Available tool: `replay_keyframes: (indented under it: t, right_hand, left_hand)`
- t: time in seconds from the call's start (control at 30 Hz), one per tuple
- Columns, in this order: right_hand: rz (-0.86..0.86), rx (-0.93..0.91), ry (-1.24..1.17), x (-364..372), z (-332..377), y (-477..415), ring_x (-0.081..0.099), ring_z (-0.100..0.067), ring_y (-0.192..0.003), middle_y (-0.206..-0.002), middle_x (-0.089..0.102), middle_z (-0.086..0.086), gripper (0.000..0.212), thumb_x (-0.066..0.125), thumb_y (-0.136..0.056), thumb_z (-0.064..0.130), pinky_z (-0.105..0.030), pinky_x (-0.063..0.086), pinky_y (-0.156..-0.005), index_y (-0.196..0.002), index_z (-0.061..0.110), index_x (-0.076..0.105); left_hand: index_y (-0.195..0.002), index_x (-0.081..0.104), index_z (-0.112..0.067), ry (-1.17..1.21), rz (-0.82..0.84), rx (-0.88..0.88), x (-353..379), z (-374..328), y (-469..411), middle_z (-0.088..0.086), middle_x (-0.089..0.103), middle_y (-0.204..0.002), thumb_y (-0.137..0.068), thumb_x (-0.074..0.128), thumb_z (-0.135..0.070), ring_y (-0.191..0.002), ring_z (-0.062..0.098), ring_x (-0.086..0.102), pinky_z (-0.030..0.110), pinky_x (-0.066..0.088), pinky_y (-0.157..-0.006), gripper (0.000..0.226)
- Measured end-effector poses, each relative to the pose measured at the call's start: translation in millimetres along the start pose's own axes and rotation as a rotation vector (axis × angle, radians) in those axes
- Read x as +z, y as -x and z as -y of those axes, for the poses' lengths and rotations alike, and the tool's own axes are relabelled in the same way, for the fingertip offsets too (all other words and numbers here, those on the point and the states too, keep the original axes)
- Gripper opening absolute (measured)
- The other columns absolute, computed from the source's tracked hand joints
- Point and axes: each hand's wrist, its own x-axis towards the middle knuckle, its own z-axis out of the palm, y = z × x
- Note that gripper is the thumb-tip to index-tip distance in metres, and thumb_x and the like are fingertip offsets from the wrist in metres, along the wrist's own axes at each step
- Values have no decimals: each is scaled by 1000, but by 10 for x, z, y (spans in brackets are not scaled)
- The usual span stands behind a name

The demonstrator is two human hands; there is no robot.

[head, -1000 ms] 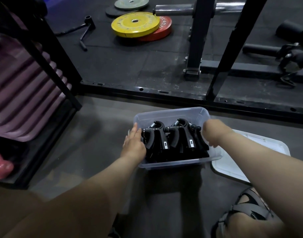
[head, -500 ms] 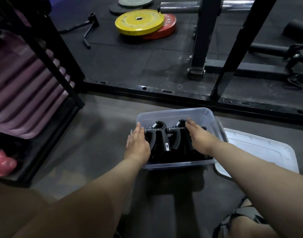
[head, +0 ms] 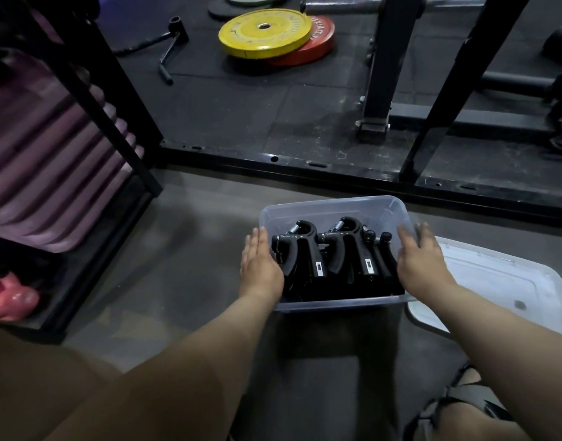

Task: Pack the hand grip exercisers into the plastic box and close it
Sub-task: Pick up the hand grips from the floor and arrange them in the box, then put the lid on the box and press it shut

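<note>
Gym floor [head: 177, 281], a smooth grey strip in front of a black rubber platform. The clear plastic box [head: 330, 208] is set on it, directly before the person. The black hand grip exercisers [head: 308, 256] are packed inside, stood upright side by side.

The left hand [head: 260, 265] is laid flat at the box's left side, fingers straight, nothing gripped. The right hand [head: 422, 262] is spread at the right rim, fingers extended and blurred. Nothing seems to be held, and contact with the rim cannot be told. The lid [head: 502, 281] lies flat on the floor just right of the box, partly hidden by the right forearm.

Packing is judged done and closing is due. The exercisers' tops and knobs should be pushed below the rim first. The lid should be taken by its edges, squared to the corners and pressed down all round. The box is best steadied, as sliding on the smooth floor is likely.

Further back, a yellow plate [head: 263, 31] is lapped over a red plate [head: 317, 43], beside a rack upright [head: 381, 65]. Purple mats [head: 44, 173] are stacked on a left-hand shelf, with a pink object [head: 9, 297] below them, its type unclear.
</note>
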Motion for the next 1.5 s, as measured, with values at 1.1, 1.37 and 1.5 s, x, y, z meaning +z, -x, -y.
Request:
replay_keyframes:
  t: [1.1,1.37,1.5]
  right_hand:
    - [466,381,195,891,-716,-112,45,-36,-122,-135,39,-16,55,50,-92,29,-41,40,-104,-143,12,38]
    - [462,227,167,777,-686,-27,51,-32,-120,-133,52,-19,44,48,-96,13,-38,39,-102,-140,4,44]
    - [462,267,282,592,-592,32,61,-27,-110,-122,61,-9,40,52,-88,18,-36,51,-92,-128,14,56]
  left_hand:
    - [-154,27,-25,182,-100,36,-78,26,-450,-9,18,-162,-98,36,-9,-148,2,13,32,9,-123,59]
    - [-154,28,-28,171,-138,30,-30,34,-468,-11,19,-161,-96,38,-9,-148,4,16,29,7,-123,61]
    - [-154,27,-27,170,-136,43,-35,35,-455,-11,20,-161,-97,37,-10,-147,2,16,32,12,-122,60]
